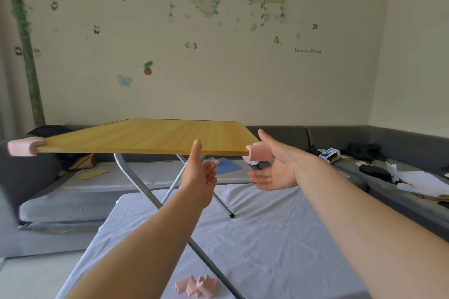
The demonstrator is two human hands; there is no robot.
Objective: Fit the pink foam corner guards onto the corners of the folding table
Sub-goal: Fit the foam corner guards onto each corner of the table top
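At the near right corner of the counter sits a pink guard, just beside the right hand; both hands' grip is wide, holding nothing. Spare guards lie below on the bed, nearer the left hand.

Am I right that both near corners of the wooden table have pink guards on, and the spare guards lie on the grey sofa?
Not quite. The head view shows the spare guards lying on the white sheet below the table, not on the sofa. Both near corners do wear guards.
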